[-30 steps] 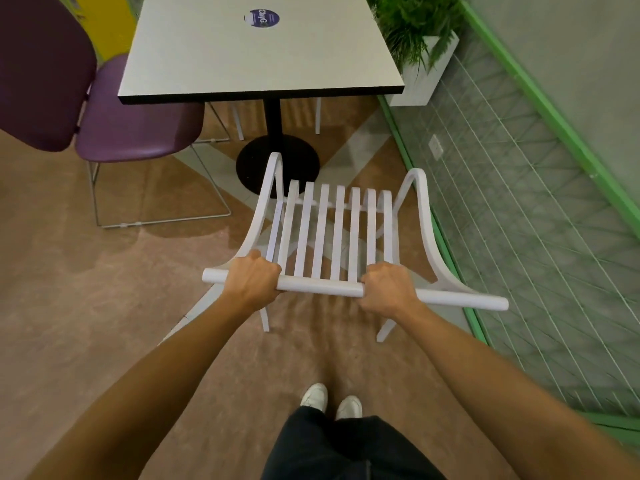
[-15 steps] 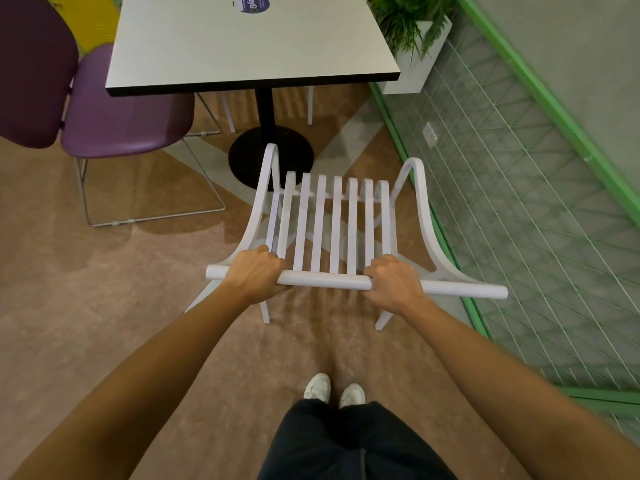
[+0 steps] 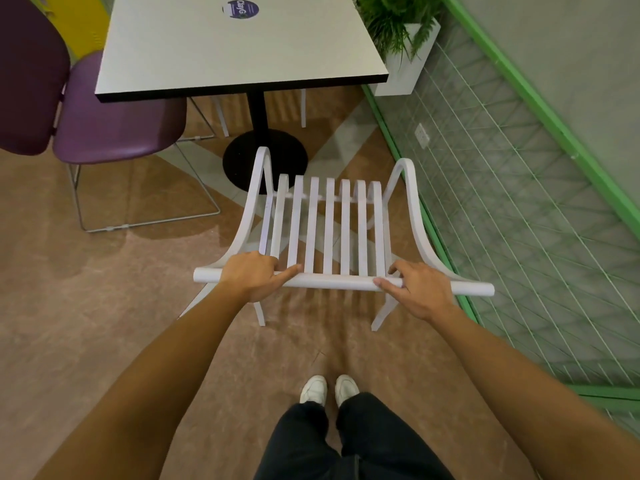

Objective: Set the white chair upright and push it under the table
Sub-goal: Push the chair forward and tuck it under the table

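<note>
Both hands have loosened since a moment ago: the fists that were wrapped tight round the top rail of the white chair [image 3: 329, 230] now lie flatter on it, with fingers stretched along the bar, while the chair itself sits about where it was in front of the table. It stands upright on the brown floor [image 3: 69, 323], its slatted back facing the person and its curved armrests reaching toward the black round base [image 3: 242, 161] of the table's pedestal. The front of the chair is near the edge of the tabletop [image 3: 225, 53] but, as far as this steep downward view lets me judge, not yet under it. The left hand [image 3: 251, 275] rests on the rail's left part, palm down, fingers half spread and one finger pointing along the rail. The right hand [image 3: 415, 289] lies on the right part, fingers loosely open over the bar, thumb on the near side. Neither hand is clenched. Below the rail, the person's white shoes [image 3: 329, 389] and dark trousers show. A purple chair [image 3: 114, 129] stands at the table's left side, partly tucked under. To the right runs a green-framed mesh partition [image 3: 519, 202], with a white planter [image 3: 408, 57] of green fronds at its far end.
</note>
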The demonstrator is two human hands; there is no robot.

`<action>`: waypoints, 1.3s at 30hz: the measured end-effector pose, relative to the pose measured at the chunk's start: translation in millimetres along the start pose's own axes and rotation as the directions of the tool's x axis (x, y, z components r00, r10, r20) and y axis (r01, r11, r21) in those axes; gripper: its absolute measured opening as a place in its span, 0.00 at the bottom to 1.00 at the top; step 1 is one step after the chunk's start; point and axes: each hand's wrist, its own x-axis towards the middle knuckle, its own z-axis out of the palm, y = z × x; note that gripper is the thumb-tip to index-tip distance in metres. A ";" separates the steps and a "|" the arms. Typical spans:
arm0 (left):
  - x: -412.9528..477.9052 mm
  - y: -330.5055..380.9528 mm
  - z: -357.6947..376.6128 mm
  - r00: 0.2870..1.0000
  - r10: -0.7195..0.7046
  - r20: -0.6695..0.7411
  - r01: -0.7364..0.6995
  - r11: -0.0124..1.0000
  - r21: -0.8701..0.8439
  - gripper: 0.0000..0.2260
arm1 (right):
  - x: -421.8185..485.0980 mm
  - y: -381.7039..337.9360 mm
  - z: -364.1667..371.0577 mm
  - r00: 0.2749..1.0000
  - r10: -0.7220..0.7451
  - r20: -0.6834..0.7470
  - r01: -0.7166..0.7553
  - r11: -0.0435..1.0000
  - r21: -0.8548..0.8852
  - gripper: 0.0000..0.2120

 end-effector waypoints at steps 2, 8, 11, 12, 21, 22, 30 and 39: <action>-0.3 1.6 1.5 0.999 -0.044 -0.004 0.044 0.999 0.011 0.34 | 1.6 -0.2 0.9 0.996 0.083 -0.029 -0.082 0.996 0.028 0.27; -0.7 8.7 5.2 0.988 -0.153 -0.031 0.155 0.985 0.073 0.25 | 8.6 0.2 4.6 0.985 0.172 -0.031 -0.169 0.983 0.072 0.25; -0.5 11.4 6.7 0.981 -0.187 -0.047 0.190 0.979 0.078 0.24 | 10.3 1.1 4.8 0.988 0.145 -0.060 -0.144 0.989 0.019 0.24; -0.6 11.5 7.7 0.979 -0.195 -0.054 0.199 0.977 0.077 0.24 | 10.1 0.1 5.1 0.988 0.139 -0.062 -0.139 0.990 -0.003 0.24; 1.7 21.1 11.9 0.966 -0.232 -0.116 0.242 0.967 0.083 0.23 | 26.0 11.1 -1.2 0.994 0.075 -0.074 -0.079 0.995 -0.054 0.24; 2.6 21.6 12.0 0.964 -0.237 -0.119 0.248 0.965 0.082 0.22 | 28.8 11.7 -1.7 0.995 0.065 -0.077 -0.070 0.996 -0.059 0.24; 11.9 20.8 8.8 0.947 -0.294 -0.126 0.302 0.952 0.050 0.22 | 58.7 13.4 -10.1 0.996 0.004 -0.095 -0.006 1.000 -0.024 0.21; 29.1 14.4 6.0 0.929 -0.328 -0.168 0.335 0.942 0.012 0.25 | 91.3 12.4 -12.8 0.994 -0.021 -0.106 0.017 0.999 -0.044 0.20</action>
